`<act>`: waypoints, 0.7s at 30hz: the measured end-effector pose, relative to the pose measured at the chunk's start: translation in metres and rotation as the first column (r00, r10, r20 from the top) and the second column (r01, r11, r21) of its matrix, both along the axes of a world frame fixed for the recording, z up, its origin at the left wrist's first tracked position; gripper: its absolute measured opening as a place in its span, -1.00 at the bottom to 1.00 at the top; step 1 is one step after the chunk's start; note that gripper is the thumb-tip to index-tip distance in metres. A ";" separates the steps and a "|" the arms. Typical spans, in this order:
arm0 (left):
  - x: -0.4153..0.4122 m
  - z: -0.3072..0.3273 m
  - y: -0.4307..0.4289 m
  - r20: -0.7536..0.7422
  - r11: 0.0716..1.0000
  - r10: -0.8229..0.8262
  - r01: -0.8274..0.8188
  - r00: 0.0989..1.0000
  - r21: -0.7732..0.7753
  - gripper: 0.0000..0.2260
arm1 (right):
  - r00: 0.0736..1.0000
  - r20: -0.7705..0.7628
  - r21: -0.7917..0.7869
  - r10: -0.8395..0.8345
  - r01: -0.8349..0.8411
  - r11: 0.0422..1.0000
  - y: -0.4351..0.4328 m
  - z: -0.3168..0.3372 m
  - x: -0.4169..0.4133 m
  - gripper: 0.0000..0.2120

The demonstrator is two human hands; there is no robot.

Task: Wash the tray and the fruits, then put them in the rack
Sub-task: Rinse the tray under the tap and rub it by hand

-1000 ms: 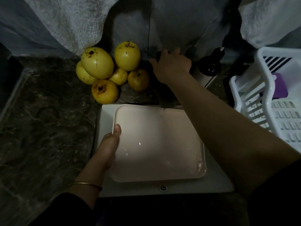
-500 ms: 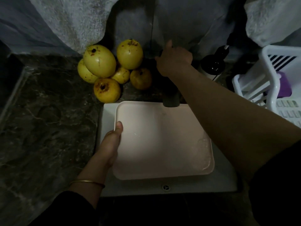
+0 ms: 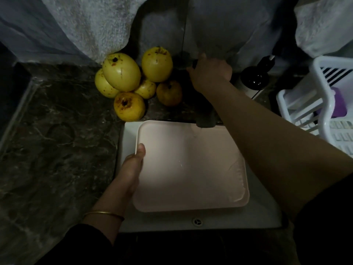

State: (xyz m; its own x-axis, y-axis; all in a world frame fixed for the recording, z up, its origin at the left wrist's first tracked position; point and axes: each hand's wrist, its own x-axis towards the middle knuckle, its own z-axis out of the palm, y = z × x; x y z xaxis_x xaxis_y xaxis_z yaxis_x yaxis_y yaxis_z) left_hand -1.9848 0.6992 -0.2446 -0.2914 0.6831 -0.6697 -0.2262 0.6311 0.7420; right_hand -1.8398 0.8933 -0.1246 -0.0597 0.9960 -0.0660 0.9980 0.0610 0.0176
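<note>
A person's left hand grips the left rim of a pale pink tray, thumb pressed on the upper face and the fingers tucked out of sight beneath. The tray lies flat inside the white sink, filling most of the basin, with small wet glints on its surface. A thin gold bangle circles the left wrist above a dark sleeve. The right arm stretches diagonally across the sink's right side, bare to the elbow, and the right hand is closed over the top of a dark tap behind the sink, knuckles up and fingers curled down around it. The tap's spout ends just over the tray's far edge. Behind the sink to the left, six yellow, brown-speckled fruits sit heaped on the dark marble counter, unwashed and well apart from the rack. Behind the sink to the right, just beside the right hand, stands a dark pump bottle; its pale label is too dim to read. To the right of the sink a white plastic rack holds a purple item. Pale towels hang on the wall behind the sink
</note>
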 end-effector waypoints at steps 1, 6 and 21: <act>-0.001 0.000 -0.001 -0.001 1.000 -0.001 0.001 1.000 0.002 -0.70 | 1.000 -0.011 0.006 -0.001 0.001 1.000 0.000 -0.002 0.000 -0.51; -0.002 0.000 0.000 0.004 1.000 -0.005 0.005 1.000 -0.004 -0.70 | 0.999 -0.043 -0.009 -0.007 0.006 1.000 0.000 -0.004 0.001 -0.50; -0.004 0.003 0.005 0.014 0.998 -0.018 0.019 1.000 -0.065 -0.59 | 0.997 -0.074 0.010 -0.010 0.011 1.000 0.002 0.001 0.000 -0.59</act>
State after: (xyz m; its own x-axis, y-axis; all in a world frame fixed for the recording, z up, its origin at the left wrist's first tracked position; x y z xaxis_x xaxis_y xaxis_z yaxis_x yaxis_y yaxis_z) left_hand -1.9893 0.7041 -0.2420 -0.2701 0.6429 -0.7167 -0.2235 0.6822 0.6962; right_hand -1.8395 0.8953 -0.1237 -0.0536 0.9973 -0.0510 0.9972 0.0508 -0.0558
